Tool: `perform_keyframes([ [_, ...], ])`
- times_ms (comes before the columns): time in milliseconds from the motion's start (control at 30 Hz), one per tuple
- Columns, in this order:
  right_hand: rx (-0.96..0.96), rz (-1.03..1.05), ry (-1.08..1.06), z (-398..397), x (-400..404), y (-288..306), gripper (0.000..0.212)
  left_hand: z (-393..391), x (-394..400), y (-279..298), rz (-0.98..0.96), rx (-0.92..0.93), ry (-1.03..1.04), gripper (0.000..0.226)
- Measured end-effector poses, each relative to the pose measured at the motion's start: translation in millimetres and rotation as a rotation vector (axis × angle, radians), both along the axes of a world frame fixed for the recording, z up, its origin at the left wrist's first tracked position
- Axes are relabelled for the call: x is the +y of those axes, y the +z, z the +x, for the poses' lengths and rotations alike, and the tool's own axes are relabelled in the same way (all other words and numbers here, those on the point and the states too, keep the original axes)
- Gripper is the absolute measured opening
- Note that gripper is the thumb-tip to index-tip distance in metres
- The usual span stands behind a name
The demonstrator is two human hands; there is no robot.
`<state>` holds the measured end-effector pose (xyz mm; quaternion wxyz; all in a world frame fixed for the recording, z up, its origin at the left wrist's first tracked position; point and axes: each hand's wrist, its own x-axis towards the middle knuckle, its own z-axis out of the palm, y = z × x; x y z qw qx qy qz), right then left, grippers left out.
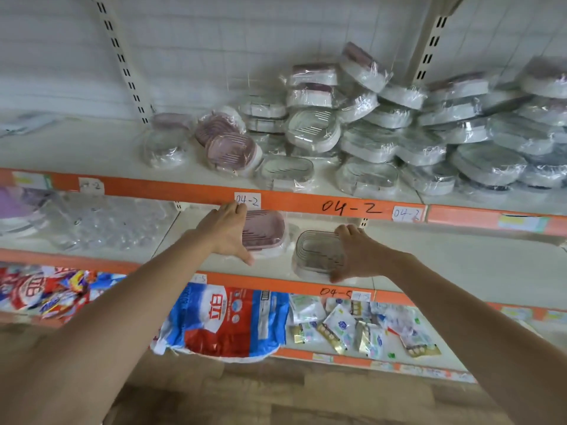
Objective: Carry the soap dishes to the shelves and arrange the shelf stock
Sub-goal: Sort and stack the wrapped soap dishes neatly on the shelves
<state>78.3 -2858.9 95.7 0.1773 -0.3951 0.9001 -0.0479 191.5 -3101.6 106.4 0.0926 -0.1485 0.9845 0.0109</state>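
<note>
Two plastic-wrapped soap dishes lie side by side on the middle shelf (460,265). My left hand (227,233) holds the left end of the pink soap dish (265,231), with the fingers at its far edge and the thumb at its near edge. My right hand (360,254) grips the right end of the grey soap dish (316,253) the same way, fingers curled over its far edge. Both dishes rest on the shelf surface. On the upper shelf a loose pile of wrapped soap dishes (399,133), white, grey and pink, leans against the back wall.
Clear plastic goods (107,222) fill the middle shelf at the left. The bottom shelf holds a red and blue detergent bag (221,323) and small sachets (352,326). Orange shelf edges (349,207) carry the label 04-2. Slotted uprights (122,59) stand at the back.
</note>
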Motion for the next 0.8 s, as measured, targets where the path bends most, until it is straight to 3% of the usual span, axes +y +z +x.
perform_keyframes([
  [233, -0.052, -0.011, -0.052, -9, -25, -60, 0.1, -13, -24, -70, 0.028, -0.135, -0.002, 0.12],
  [533, -0.133, -0.043, -0.126, -25, -64, -180, 0.094, -43, -55, -183, 0.068, -0.241, 0.033, 0.102],
  [800, -0.101, -0.179, -0.189, -96, -110, -276, 0.092, -104, -97, -273, 0.084, -0.173, 0.126, 0.124],
])
